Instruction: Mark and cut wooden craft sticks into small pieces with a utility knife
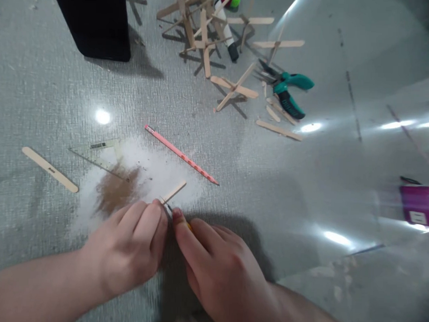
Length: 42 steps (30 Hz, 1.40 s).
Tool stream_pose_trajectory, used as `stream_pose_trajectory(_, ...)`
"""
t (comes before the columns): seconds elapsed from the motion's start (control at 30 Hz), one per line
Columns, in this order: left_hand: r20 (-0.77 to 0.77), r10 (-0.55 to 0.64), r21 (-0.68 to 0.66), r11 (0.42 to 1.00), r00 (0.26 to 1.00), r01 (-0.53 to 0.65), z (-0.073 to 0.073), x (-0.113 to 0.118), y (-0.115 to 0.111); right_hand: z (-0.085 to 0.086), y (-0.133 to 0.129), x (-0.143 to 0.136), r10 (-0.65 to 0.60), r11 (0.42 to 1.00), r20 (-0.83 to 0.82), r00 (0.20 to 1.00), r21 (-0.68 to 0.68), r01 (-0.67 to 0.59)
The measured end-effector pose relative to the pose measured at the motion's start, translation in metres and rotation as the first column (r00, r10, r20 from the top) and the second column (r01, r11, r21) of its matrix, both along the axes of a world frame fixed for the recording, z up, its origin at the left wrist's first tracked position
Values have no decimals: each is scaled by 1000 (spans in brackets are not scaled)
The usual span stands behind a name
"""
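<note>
Left hand (127, 238) closed, fingertips pinching the lower end of a short wooden stick (175, 191) – stick angles up and right, just ahead of both hands. Right hand (218, 259) wrapped round a yellow-handled tool (189, 226), thumb along it, thin metal tip at the stick by the left fingertips; can't tell if it bites in.

Just beyond: brown dust (117, 188) on a whitish patch, clear set square (99, 164) partly over it. Pink pencil (181, 155) lies diagonally past the stick; whole craft stick (50, 169) off to the left.

Far side of the surface (236, 152): crossed-stick pieces (234, 89), white tube (228, 34) with black cap among them, teal-handled pliers (287, 90) – handles spread, stick offcuts (279, 130) beside. Black object (103, 25) upper left, purple box (419, 205) far right.
</note>
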State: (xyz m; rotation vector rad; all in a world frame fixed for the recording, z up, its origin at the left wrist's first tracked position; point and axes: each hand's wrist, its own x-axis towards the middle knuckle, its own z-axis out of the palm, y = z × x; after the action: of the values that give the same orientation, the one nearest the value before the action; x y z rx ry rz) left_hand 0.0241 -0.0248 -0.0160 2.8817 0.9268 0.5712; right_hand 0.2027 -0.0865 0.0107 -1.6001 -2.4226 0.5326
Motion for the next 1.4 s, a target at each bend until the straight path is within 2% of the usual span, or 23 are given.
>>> stream_pose_trajectory(0.23, 20, -96, 150, 984, 995, 92, -1, -6, 6, -3, -4, 0, -28, 998, 18, 999, 65, 27)
stream_pose_trajectory(0.43, -2, -110, 141, 984, 994, 109, 3, -5, 8, -3, -15, 1, -52, 997, 18, 998, 65, 50)
stream_pose_trajectory(0.67, -39, -99, 165, 981, 994, 104, 3, -3, 7, -8, -34, 20, -131, 990, -52, 990, 46, 133)
stream_pose_trajectory(0.9, -62, -97, 174, 979, 993, 107, 5, -4, 9, -6, -21, 21, -134, 991, -143, 981, -24, 132)
stream_pose_trajectory(1.07, -73, -53, 184, 981, 996, 66, 10, -4, 10, 0, -11, 18, -144, 981, -158, 977, -151, 120)
stream_pose_trajectory(1.23, -41, -61, 173, 983, 997, 67, 6, -4, 9, 0, -12, 18, -154, 985, -172, 973, -105, 137)
stream_pose_trajectory(1.4, -40, -92, 133, 986, 995, 97, 3, -3, 8, 2, -14, 16, -104, 991, -101, 989, -100, 94)
